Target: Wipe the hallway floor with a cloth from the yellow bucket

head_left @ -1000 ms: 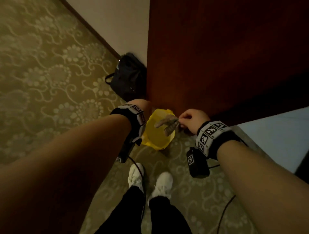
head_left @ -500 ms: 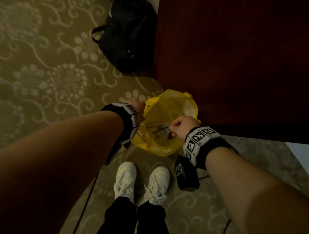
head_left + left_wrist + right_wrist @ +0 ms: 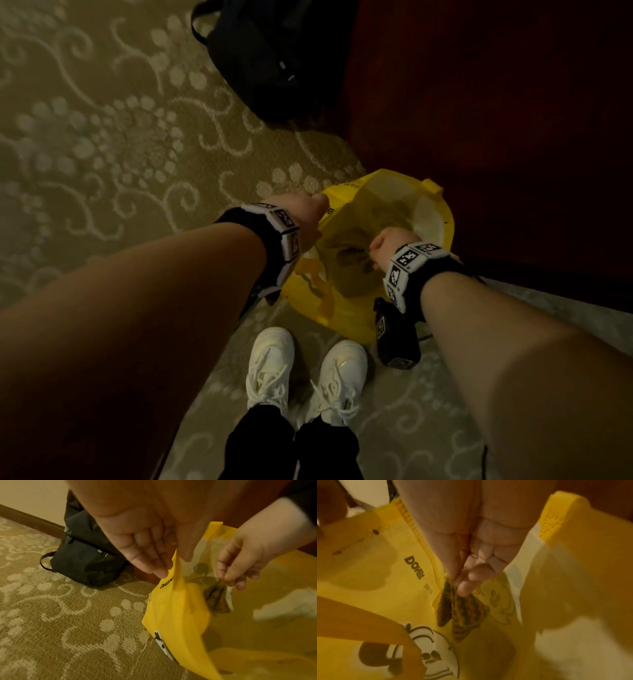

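Note:
The yellow bucket (image 3: 442, 212) is a soft yellow bag-like container standing on the carpet by a dark red door. My left hand (image 3: 308, 214) pinches its left rim (image 3: 175, 574) between thumb and fingers and holds it open. My right hand (image 3: 390, 245) is down inside the opening and pinches a corner of a dark, patterned cloth (image 3: 462, 609), which hangs from my fingertips (image 3: 465, 591) within the bucket. The cloth (image 3: 216, 599) also shows in the left wrist view, below my right hand (image 3: 240, 566).
A black backpack (image 3: 270, 58) leans at the wall and door corner, beyond the bucket. My white shoes (image 3: 305, 373) stand just behind the bucket on the patterned carpet (image 3: 120, 144). The dark red door (image 3: 496, 120) rises right of the bucket. A paler strip of floor (image 3: 565, 308) lies at right.
The head view has tipped down and closer to the bucket. My right hand with the cloth has gone from above the rim down into the bucket; the left hand keeps holding the rim.

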Tool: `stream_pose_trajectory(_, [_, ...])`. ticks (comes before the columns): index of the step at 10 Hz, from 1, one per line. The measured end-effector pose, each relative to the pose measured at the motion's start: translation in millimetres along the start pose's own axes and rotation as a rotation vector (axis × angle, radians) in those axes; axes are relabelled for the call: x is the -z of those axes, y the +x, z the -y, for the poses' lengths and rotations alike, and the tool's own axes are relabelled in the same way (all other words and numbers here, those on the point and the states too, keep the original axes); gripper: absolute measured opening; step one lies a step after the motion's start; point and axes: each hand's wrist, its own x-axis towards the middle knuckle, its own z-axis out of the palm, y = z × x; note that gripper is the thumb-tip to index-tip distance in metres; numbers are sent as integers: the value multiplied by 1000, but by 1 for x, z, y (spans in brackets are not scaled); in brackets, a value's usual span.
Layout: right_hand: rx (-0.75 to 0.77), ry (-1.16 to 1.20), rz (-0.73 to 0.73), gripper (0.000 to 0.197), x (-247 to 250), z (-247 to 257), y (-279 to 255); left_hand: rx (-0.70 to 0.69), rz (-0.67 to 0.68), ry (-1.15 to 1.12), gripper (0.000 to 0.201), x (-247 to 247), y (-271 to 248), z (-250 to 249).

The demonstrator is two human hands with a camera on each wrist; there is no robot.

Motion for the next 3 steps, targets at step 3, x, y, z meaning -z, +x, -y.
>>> stream_pose_trajectory(3, [41,-72,-45,31,27,11,-28,-63,-7,-119,32,9,-2,0])
